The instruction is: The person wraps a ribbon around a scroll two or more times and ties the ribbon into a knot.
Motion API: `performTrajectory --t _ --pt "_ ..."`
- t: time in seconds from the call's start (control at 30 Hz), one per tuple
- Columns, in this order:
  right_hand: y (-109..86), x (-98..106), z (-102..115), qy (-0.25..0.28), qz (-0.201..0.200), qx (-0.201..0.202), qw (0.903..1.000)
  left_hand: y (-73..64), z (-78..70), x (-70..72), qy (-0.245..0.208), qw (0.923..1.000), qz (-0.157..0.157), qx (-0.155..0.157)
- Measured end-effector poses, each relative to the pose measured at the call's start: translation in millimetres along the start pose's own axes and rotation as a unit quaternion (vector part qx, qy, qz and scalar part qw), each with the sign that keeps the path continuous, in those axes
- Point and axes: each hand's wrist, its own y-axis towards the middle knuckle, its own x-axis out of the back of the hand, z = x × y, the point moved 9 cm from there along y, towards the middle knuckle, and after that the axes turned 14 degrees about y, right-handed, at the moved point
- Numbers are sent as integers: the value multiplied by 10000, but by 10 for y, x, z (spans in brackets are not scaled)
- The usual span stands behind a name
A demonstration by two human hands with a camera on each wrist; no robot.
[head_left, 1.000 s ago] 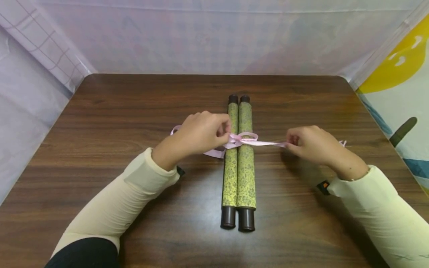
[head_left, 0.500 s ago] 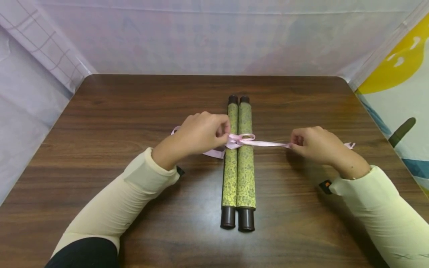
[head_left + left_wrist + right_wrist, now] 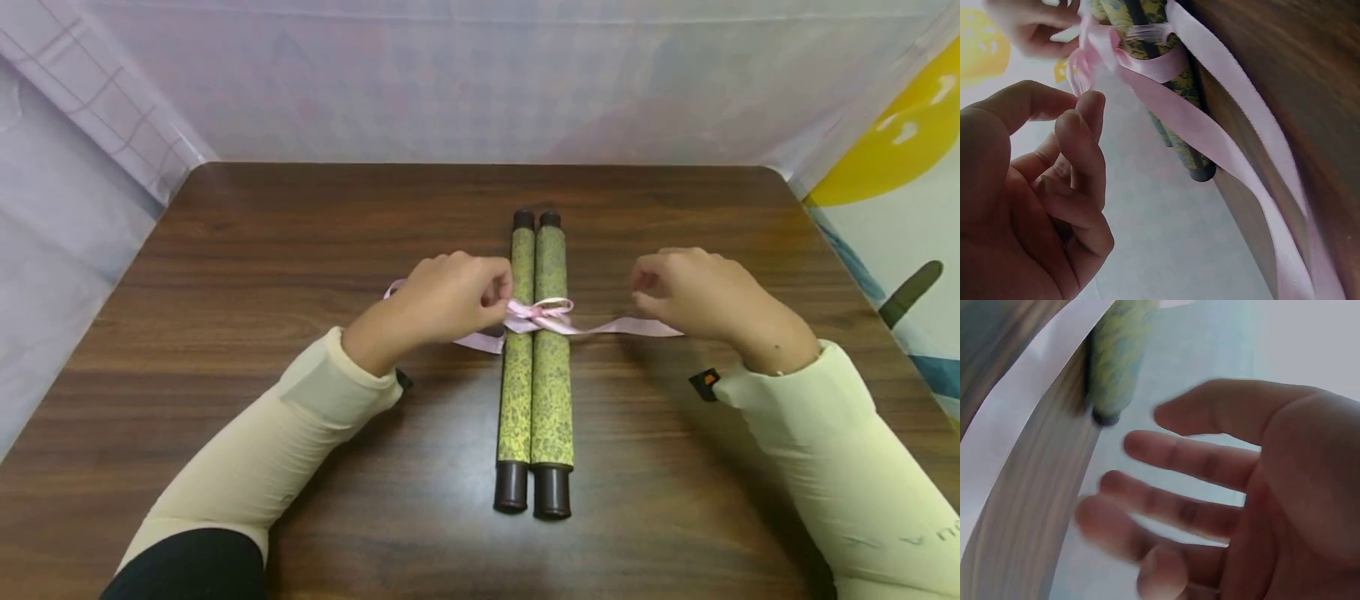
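Two rolled scrolls, a left one (image 3: pixel 516 408) and a right one (image 3: pixel 552 408), lie side by side in the head view. Yellow-green patterned cloth covers both, with dark end knobs. Around their middle a pink ribbon (image 3: pixel 630 326) is tied, with a small bow loop on top and tails at both sides. My left hand (image 3: pixel 453 296) pinches a ribbon loop between thumb and forefinger, left of the knot. Right of the scrolls, my right hand (image 3: pixel 708 296) hovers above the ribbon tail, fingers relaxed and apart (image 3: pixel 1210 469), holding nothing.
The scrolls rest on a dark wood-grain table (image 3: pixel 315 217). Pale sheeting (image 3: pixel 480 83) hangs behind its far edge. At the right is a white cloth with a yellow print (image 3: pixel 892 142).
My right hand has let go of the ribbon's right tail and risen, moving slightly away and inward. The tail has slackened onto the table side. My left hand has hardly moved.
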Motion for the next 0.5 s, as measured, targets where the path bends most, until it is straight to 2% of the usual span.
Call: performTrajectory --t 0.23,0.43,0.5 --pt "147 -37 330 636 -414 574 9955 31 36 -131 -51 9996 258 -33" --pt "145 -209 312 1004 -396 494 9929 -7 29 -287 -40 9989 447 -105" --pt "147 -228 307 1046 -411 518 9923 -15 36 -295 -12 9992 379 -93"
